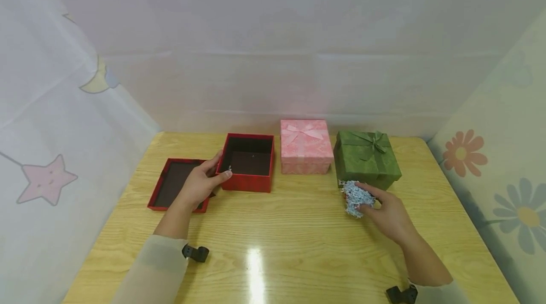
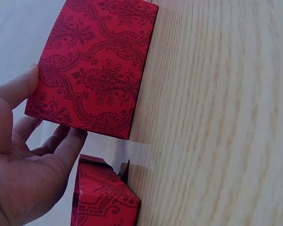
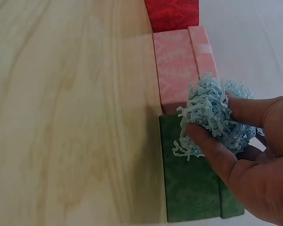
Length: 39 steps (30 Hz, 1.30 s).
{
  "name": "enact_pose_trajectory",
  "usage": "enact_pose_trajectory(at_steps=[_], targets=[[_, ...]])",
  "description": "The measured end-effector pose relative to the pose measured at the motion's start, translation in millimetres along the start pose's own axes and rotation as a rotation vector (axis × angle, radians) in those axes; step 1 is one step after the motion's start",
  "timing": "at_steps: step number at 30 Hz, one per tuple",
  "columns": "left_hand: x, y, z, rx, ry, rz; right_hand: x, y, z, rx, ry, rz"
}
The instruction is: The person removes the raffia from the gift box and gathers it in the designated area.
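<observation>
My left hand (image 1: 199, 184) grips the near left corner of an open red gift box (image 1: 249, 183), thumb at the rim and fingers along its side. The box has a dark brown inside with a few tiny pale scraps in it. A dark red damask pattern covers its wall in the left wrist view. In my right hand (image 1: 390, 214) is a clump of light blue shredded paper (image 1: 357, 198), pinched between thumb and fingers. The clump is in front of the green gift box (image 1: 362, 166) and overlaps its lower front edge in the head view.
The red lid (image 1: 177, 180) lies inside-up left of the red box, partly behind my left hand. A closed pink gift box (image 1: 304, 164) with a bow stands between the red and green boxes. White cloth (image 1: 273, 81) hangs behind the wooden table (image 1: 298, 256).
</observation>
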State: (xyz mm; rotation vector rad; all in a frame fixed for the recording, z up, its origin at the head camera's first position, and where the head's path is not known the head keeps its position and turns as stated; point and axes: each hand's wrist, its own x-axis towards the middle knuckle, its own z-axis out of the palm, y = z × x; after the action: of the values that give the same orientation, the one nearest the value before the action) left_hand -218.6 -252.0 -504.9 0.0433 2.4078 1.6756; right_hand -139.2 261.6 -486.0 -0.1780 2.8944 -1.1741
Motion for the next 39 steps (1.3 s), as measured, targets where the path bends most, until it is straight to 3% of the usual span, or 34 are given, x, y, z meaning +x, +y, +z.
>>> enact_pose_trajectory(at_steps=[18, 26, 30, 39], targets=[[-1.8, 3.3, 0.8, -0.020, -0.013, -0.010, -22.4, 38, -23, -0.058, 0.022, 0.101], [0.6, 0.5, -2.3, 0.095, 0.008, 0.028, -25.2, 49, -29, -0.045, -0.011, 0.154], [0.6, 0.6, -3.4, 0.102, -0.003, 0.020, -25.1, 51, -31, -0.064, -0.041, 0.168], [-0.4, 10.8, -4.0, 0.162, 0.003, 0.080, -25.3, 53, -35, -0.111, -0.074, 0.161]])
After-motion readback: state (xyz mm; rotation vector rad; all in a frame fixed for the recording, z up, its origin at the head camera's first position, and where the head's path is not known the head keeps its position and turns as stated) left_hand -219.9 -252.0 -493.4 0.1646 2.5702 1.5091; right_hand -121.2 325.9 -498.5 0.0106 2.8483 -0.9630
